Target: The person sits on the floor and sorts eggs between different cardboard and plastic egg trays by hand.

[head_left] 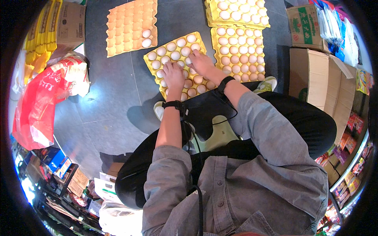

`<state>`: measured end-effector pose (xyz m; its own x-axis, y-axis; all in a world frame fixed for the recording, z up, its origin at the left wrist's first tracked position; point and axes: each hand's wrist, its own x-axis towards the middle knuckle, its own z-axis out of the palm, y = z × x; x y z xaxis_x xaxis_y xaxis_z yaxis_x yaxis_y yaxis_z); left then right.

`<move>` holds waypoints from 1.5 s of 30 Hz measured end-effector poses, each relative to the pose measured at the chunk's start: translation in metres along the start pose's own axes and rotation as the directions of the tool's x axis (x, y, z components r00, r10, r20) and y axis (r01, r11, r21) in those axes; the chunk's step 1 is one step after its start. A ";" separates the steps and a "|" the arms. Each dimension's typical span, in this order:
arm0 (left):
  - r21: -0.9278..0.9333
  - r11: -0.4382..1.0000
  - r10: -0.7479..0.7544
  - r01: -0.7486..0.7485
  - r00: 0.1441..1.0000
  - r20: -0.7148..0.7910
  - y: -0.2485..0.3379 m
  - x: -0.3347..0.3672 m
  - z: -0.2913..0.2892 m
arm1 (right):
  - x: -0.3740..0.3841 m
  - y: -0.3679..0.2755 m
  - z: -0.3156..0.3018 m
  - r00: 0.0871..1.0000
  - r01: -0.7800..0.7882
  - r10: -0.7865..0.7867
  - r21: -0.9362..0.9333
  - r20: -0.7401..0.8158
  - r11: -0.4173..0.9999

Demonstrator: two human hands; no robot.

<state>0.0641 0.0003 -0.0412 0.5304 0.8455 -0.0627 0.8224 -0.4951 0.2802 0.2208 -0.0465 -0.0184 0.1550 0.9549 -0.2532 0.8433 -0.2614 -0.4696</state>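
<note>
A yellow egg tray filled with white and brownish eggs lies at a slant on the floor between my feet. Over its middle, my left hand reaches down with bent fingers closed round an egg, mostly hidden under them. Just to the right, my right hand has its fingers curled about a white egg in the same tray. Both wrists wear black straps. Beyond, to the left, lies an orange egg tray; its cups are bare except for two white eggs at its right edge.
Right of the middle tray lies another full yellow egg tray, with stacked egg trays behind it. A red plastic bag and a cardboard box stand left. Open cardboard boxes and shelves of packets line the right.
</note>
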 end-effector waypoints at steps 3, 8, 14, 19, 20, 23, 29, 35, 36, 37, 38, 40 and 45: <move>-0.004 1.000 -0.017 0.017 1.000 -0.009 0.002 -0.002 0.000 | 0.000 0.002 -0.001 1.000 -0.005 0.005 0.020 0.006 1.000; -0.039 0.998 -0.043 0.041 0.998 -0.043 0.010 -0.004 -0.003 | 0.000 -0.001 -0.005 0.998 -0.049 0.048 0.028 0.042 0.998; -0.056 0.993 -0.103 0.103 0.995 -0.002 0.010 -0.003 -0.004 | 0.008 0.006 0.004 0.999 -0.019 0.020 -0.004 0.034 1.000; -0.280 0.945 -0.183 0.171 0.983 -0.018 0.006 -0.007 -0.010 | 0.000 0.007 -0.002 1.000 0.001 -0.002 0.088 0.013 0.996; -0.358 0.918 -0.184 0.172 0.983 0.001 0.005 -0.003 -0.016 | -0.003 0.011 -0.002 0.998 -0.049 0.057 0.222 -0.028 0.974; -0.781 0.516 -0.239 0.352 0.935 0.263 0.003 0.000 -0.043 | -0.010 0.013 -0.005 0.963 -0.209 0.268 0.656 0.010 0.725; -0.895 -0.295 0.085 0.334 0.942 0.324 0.032 0.012 -0.133 | -0.044 -0.019 -0.080 0.956 -0.150 0.184 0.921 0.228 -0.360; -0.875 -0.452 0.189 0.174 0.977 0.097 0.087 -0.006 -0.247 | -0.095 -0.073 -0.194 0.993 0.065 0.121 0.807 0.008 -0.587; -0.858 -0.488 0.190 0.159 0.979 0.073 0.095 -0.013 -0.260 | -0.104 -0.077 -0.204 0.992 0.098 0.120 0.776 -0.029 -0.623; -0.784 -0.584 0.181 0.213 0.975 0.130 0.100 -0.017 -0.263 | -0.113 -0.080 -0.214 0.991 0.128 0.118 0.742 -0.066 -0.658; -0.697 -0.668 0.178 0.260 0.966 0.189 0.104 -0.021 -0.267 | -0.124 -0.084 -0.222 0.987 0.153 0.143 0.716 -0.075 -0.681; -0.563 -0.786 0.122 0.256 0.957 0.264 0.115 -0.030 -0.274 | -0.141 -0.094 -0.241 0.976 0.176 0.214 0.673 -0.026 -0.719; -0.426 -0.839 0.114 0.339 0.875 0.471 0.137 -0.073 -0.278 | -0.175 -0.112 -0.251 0.979 0.156 0.202 0.552 0.023 -0.819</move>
<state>0.0811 -0.0734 0.2685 0.6544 0.5889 -0.4743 -0.5981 0.7869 0.1518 0.2287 -0.1488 0.2907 0.3105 0.8789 -0.3621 -0.9506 0.2857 -0.1216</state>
